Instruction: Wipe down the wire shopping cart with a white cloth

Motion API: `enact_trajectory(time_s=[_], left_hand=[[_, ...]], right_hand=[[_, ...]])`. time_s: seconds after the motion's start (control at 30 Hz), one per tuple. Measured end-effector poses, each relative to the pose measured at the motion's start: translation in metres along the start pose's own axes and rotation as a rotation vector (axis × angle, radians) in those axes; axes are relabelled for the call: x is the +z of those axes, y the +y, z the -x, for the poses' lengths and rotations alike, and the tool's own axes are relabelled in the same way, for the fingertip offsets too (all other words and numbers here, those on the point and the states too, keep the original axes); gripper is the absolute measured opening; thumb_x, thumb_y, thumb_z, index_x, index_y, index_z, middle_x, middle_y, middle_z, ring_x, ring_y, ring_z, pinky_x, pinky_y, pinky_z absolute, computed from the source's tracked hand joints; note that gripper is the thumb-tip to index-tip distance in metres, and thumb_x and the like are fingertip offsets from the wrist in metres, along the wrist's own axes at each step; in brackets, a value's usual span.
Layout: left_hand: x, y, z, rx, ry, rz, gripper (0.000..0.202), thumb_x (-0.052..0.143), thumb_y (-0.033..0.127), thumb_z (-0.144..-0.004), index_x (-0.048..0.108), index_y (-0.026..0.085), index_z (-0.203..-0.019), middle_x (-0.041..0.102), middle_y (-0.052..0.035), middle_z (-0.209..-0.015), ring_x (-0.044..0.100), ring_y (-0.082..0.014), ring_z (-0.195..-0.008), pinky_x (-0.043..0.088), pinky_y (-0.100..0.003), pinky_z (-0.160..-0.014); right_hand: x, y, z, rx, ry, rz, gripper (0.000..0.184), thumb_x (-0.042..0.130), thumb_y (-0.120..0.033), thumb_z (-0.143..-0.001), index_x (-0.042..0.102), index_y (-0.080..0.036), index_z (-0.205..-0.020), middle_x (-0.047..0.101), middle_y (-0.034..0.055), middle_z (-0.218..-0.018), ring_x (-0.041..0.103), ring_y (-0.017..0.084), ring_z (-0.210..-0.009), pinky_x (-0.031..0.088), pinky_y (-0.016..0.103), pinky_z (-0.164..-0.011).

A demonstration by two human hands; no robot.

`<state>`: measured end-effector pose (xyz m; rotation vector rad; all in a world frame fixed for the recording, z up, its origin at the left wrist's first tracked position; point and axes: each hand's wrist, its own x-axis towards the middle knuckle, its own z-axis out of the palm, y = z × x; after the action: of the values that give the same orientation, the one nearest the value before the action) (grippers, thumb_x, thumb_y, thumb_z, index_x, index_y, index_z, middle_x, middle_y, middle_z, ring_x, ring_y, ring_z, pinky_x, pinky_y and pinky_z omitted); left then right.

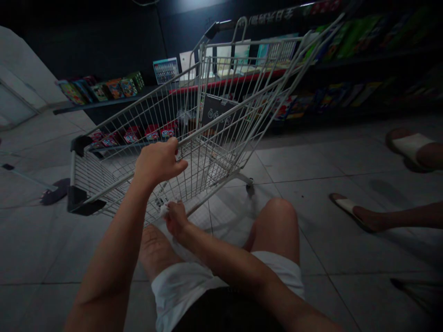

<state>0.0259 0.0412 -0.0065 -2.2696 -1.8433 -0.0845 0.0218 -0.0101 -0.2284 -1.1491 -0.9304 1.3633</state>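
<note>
A wire shopping cart (221, 124) stands tilted across the view, right in front of my knees. My left hand (157, 161) is closed over the near top rail of its basket. Lower down, my right hand (176, 217) pinches a crumpled white wipe (164, 210) against the lower side of the cart, near the bottom frame. Whether the wipe is cloth or paper I cannot tell. Fingers of my right hand are partly hidden behind the wipe and the wires.
Behind the cart, a dark shelf (148, 94) carries books and boxed goods. At right are another person's sandalled feet (367, 216). A dark shoe (57, 191) shows at left. A caster (249, 183) rests on the tiled floor (332, 203).
</note>
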Motion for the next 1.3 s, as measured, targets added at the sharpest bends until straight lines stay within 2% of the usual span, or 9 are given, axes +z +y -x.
enact_trajectory(time_s=[0.2,0.4,0.5,0.6,0.77,0.87,0.97,1.13,1.3], left_hand=[[-0.005,-0.002,0.003,0.019,-0.002,0.06,0.051,0.03,0.06,-0.094,0.06,0.019,-0.1,0.068,-0.0081,-0.082,0.064,-0.0234,-0.079,0.043,-0.034,-0.071],[-0.008,-0.008,0.005,0.07,-0.006,0.162,0.065,0.01,0.061,-0.097,0.059,0.019,-0.091,0.068,-0.0075,-0.081,0.063,-0.0198,-0.078,0.04,-0.031,-0.068],[-0.007,-0.012,0.006,0.091,0.0,0.193,0.066,0.006,0.058,-0.098,0.059,0.02,-0.089,0.069,-0.0069,-0.081,0.063,-0.0191,-0.077,0.038,-0.03,-0.066],[-0.006,-0.012,0.006,0.082,0.028,0.176,0.066,0.006,0.057,-0.098,0.059,0.02,-0.088,0.068,-0.0067,-0.079,0.063,-0.0191,-0.075,0.037,-0.029,-0.065],[-0.005,-0.011,0.006,0.056,0.048,0.144,0.063,0.013,0.061,-0.097,0.061,0.02,-0.091,0.069,-0.0065,-0.076,0.062,-0.0197,-0.075,0.039,-0.029,-0.067],[-0.003,-0.013,0.006,0.065,0.055,0.133,0.061,0.015,0.061,-0.097,0.061,0.02,-0.092,0.069,-0.0067,-0.075,0.062,-0.0195,-0.073,0.04,-0.029,-0.067],[-0.002,-0.018,0.006,0.062,0.063,0.133,0.06,0.018,0.06,-0.097,0.062,0.021,-0.089,0.07,-0.0064,-0.073,0.062,-0.0191,-0.072,0.04,-0.028,-0.066],[-0.001,-0.039,0.01,0.023,0.073,0.13,0.061,0.02,0.062,-0.095,0.064,0.021,-0.083,0.069,-0.0059,-0.069,0.063,-0.0203,-0.07,0.041,-0.027,-0.063],[-0.003,-0.063,0.013,-0.044,0.017,0.163,0.062,0.021,0.062,-0.093,0.067,0.021,-0.081,0.069,-0.0049,-0.066,0.064,-0.0199,-0.067,0.042,-0.027,-0.063]], right_hand=[[-0.023,-0.111,-0.002,0.511,-0.058,-0.762,0.009,0.044,-0.011,-0.076,0.044,-0.018,-0.079,0.055,-0.0017,-0.069,0.057,0.008,-0.059,0.048,0.016,-0.051],[-0.074,-0.188,-0.023,-0.252,-0.134,-0.403,0.029,0.048,-0.022,-0.083,0.058,-0.02,-0.11,0.062,-0.0007,-0.085,0.061,0.01,-0.073,0.054,0.02,-0.063],[-0.083,-0.177,-0.037,-0.608,-0.041,0.136,0.053,0.047,-0.02,-0.086,0.048,-0.026,-0.138,0.061,0.0053,-0.116,0.061,0.019,-0.109,0.058,0.033,-0.087],[-0.084,-0.121,-0.049,-0.8,-0.029,0.656,0.065,0.051,-0.014,-0.083,0.044,-0.029,-0.147,0.046,0.0098,-0.142,0.045,0.03,-0.134,0.052,0.046,-0.104],[-0.096,-0.001,-0.049,-0.697,-0.139,0.933,0.058,0.053,-0.006,-0.078,0.065,-0.031,-0.129,0.049,0.0081,-0.143,0.047,0.031,-0.135,0.053,0.046,-0.103],[-0.117,0.036,-0.036,-0.68,-0.189,0.929,0.064,0.051,-0.001,-0.072,0.067,-0.03,-0.127,0.048,0.0074,-0.147,0.052,0.029,-0.132,0.054,0.044,-0.102],[-0.138,0.025,-0.033,-0.769,-0.141,0.833,0.065,0.049,-0.001,-0.071,0.065,-0.027,-0.129,0.05,0.0068,-0.146,0.052,0.024,-0.133,0.052,0.037,-0.107],[-0.153,-0.078,-0.08,-1.021,0.208,0.69,0.051,0.051,-0.013,-0.082,0.062,-0.021,-0.131,0.055,0.01,-0.135,0.051,0.024,-0.132,0.046,0.041,-0.114],[-0.143,-0.124,-0.12,-0.948,0.253,0.888,0.066,0.057,-0.013,-0.083,0.045,-0.024,-0.147,0.037,0.0107,-0.152,0.045,0.027,-0.138,0.048,0.042,-0.112]])
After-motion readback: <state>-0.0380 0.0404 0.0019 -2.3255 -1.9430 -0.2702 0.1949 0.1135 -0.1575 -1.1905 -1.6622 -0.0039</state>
